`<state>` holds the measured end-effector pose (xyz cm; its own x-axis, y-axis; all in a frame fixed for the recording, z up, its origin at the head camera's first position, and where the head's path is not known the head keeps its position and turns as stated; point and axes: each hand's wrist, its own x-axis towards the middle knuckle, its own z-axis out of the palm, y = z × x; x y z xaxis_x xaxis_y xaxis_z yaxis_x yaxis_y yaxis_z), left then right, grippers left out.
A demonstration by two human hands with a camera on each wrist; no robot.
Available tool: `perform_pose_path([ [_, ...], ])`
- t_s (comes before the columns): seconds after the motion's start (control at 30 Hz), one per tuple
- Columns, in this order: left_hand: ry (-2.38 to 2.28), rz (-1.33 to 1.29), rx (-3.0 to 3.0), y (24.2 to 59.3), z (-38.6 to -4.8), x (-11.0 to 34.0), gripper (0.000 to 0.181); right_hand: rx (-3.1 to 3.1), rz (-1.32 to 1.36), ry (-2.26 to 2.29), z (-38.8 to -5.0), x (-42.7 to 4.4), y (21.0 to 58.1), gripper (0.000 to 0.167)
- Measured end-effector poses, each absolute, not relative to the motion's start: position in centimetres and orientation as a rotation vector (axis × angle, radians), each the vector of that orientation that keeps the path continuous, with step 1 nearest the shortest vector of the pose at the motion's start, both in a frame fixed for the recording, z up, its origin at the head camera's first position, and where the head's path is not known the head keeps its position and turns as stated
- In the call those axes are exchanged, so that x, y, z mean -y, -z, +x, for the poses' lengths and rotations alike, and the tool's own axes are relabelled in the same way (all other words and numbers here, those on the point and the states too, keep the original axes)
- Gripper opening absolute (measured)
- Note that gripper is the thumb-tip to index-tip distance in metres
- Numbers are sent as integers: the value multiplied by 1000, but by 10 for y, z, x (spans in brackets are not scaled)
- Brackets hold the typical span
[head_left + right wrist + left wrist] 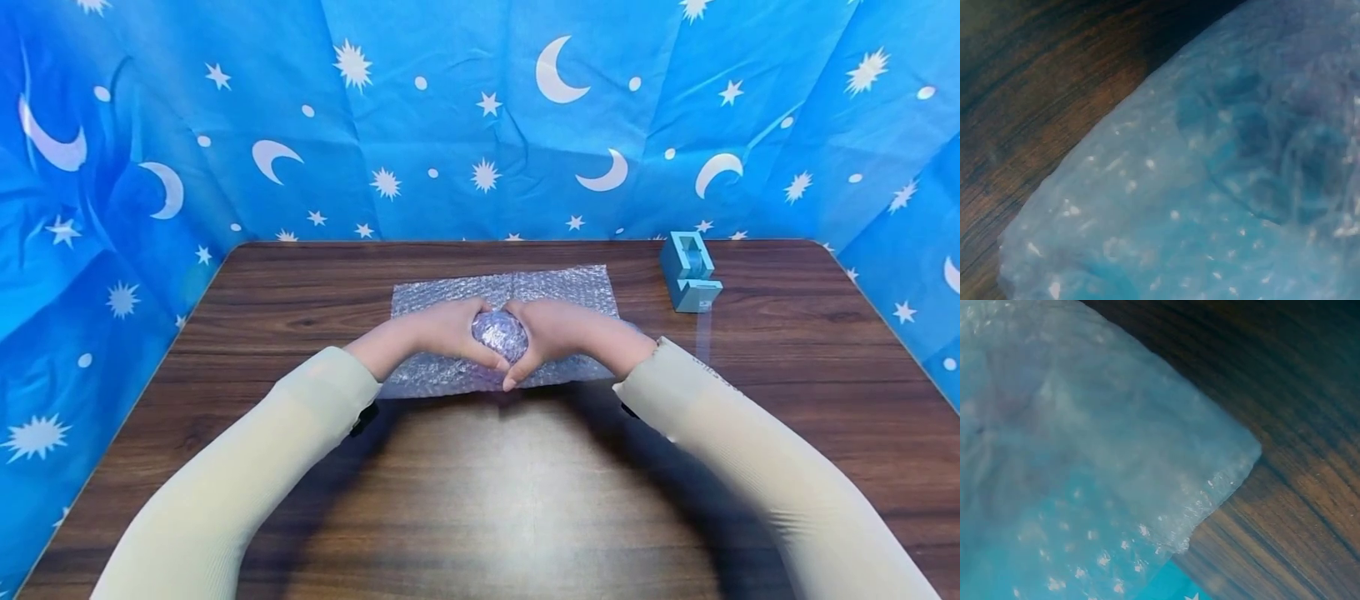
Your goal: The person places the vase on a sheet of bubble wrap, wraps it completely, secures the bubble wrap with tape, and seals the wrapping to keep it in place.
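Note:
In the head view a sheet of bubble wrap [427, 293] spreads under and behind both hands. A rounded, shiny bubble-wrap bundle [500, 333] bulges up between them; what it contains cannot be made out. My left hand [446, 327] grips the bundle from the left, and my right hand [553, 327] grips it from the right. Their thumbs nearly meet in front of it, while most fingers are hidden. Up close, the left wrist view shows a corner of bubble wrap [1166, 456], and bubble wrap [1166, 169] fills much of the right wrist view.
A light blue tape dispenser [684, 275] stands at the back right of the dark wooden table [495, 492]. From it a clear strip of tape [703, 335] trails forward. Behind the table hangs a blue cloth [450, 125] with moons and stars.

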<state>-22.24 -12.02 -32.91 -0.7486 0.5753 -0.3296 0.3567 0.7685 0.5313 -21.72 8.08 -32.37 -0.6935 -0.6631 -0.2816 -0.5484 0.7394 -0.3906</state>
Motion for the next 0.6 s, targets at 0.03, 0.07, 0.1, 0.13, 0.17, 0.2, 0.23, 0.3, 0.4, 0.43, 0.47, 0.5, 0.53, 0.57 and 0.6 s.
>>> perform_pose_path([
  [0.03,-602,708,-2491,329,-222,120,79,-2533,-925,391,-218,-81,323,97],
  [0.07,-597,716,-2505,329,-222,120,77,-2534,-923,389,-218,-80,324,97],
  [0.1,-590,731,-2523,329,-222,121,75,-2536,-922,386,-219,-80,324,98],
  [0.13,-581,742,-2541,328,-221,122,74,-2539,-922,382,-219,-80,323,99],
  [0.17,-575,753,-2557,327,-220,123,73,-2540,-922,379,-219,-79,323,100],
  [0.2,-576,765,-2564,327,-220,123,72,-2540,-920,375,-219,-78,323,101],
  [0.23,-581,775,-2566,326,-219,124,71,-2539,-919,375,-219,-78,323,101],
  [0.3,-579,780,-2561,325,-219,125,74,-2529,-915,378,-219,-77,323,103],
  [0.4,-569,775,-2537,323,-219,126,78,-2507,-901,388,-220,-77,323,103],
  [0.43,-560,775,-2531,323,-220,125,80,-2502,-898,388,-220,-78,323,103],
  [0.47,-545,774,-2528,323,-220,124,83,-2498,-894,386,-220,-78,323,104],
  [0.5,-533,771,-2525,322,-221,124,85,-2495,-889,383,-220,-79,323,104],
  [0.53,-519,768,-2524,321,-221,123,88,-2494,-887,380,-220,-79,324,104],
  [0.57,-505,763,-2523,321,-221,122,91,-2492,-883,379,-220,-80,324,104],
  [0.6,-490,760,-2523,320,-221,122,93,-2485,-879,387,-220,-80,324,103],
])
